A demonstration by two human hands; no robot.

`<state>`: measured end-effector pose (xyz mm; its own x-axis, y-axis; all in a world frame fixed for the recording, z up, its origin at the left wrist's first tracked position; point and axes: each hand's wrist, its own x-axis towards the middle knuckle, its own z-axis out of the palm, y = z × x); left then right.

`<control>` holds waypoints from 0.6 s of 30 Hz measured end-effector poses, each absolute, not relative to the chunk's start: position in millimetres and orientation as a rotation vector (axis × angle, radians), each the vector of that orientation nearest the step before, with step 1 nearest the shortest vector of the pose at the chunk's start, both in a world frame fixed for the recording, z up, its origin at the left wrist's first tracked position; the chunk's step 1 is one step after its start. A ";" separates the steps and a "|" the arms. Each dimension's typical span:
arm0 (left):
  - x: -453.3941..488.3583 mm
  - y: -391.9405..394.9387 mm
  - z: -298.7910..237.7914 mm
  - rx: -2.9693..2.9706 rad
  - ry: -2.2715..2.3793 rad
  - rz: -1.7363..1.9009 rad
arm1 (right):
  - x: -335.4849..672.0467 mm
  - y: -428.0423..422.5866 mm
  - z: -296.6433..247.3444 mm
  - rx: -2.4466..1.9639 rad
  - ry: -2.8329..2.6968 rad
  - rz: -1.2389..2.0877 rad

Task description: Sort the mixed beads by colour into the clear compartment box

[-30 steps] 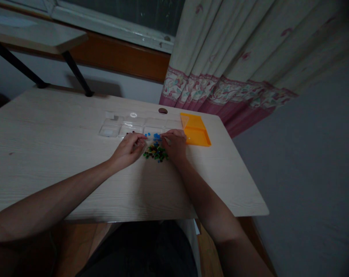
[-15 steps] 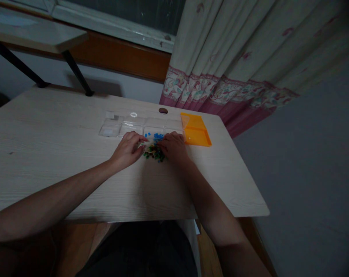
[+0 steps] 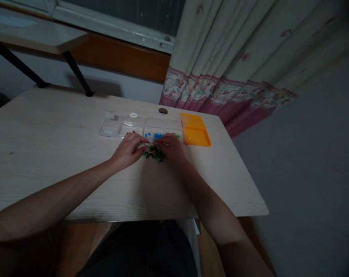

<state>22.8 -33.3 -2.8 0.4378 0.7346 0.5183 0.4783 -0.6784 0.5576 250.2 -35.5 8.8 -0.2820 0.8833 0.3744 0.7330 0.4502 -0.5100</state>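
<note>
A small heap of coloured beads (image 3: 154,152), mostly green and dark, lies on the pale wooden table (image 3: 61,154). My left hand (image 3: 129,148) rests at the heap's left side with its fingers curled and pinched over the beads. My right hand (image 3: 171,146) sits at the heap's right side, fingers bent and pinched near the top of the heap. What either pinch holds is too small to make out. Just behind the hands stands a clear compartment tray (image 3: 125,125), with blue beads (image 3: 156,135) in one of its cells.
An orange lid or tray (image 3: 196,130) lies to the right of the clear tray. A round cable hole (image 3: 163,110) is in the table behind it. A flowered curtain (image 3: 234,69) hangs at the far right, and a folding table leg (image 3: 76,73) stands at the back left.
My right hand has slid a little to the left, from beside the orange tray onto the heap. My left hand has barely moved.
</note>
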 end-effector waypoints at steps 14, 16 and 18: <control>23.4 -27.8 -7.5 2.320 0.839 1.148 | 237.8 -47.8 12.9 -1.258 -2.038 0.365; 23.5 -28.1 -6.4 2.306 0.845 1.159 | 237.9 -48.1 12.8 -1.263 -2.038 0.366; 23.7 -28.6 -4.8 2.303 0.849 1.161 | 238.4 -48.3 12.7 -1.247 -2.046 0.357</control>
<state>23.7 -28.6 -4.8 0.4643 0.6833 0.5635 0.3298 -0.7239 0.6060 238.4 -48.3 12.7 -0.2884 0.8591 0.4229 0.6648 0.4975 -0.5572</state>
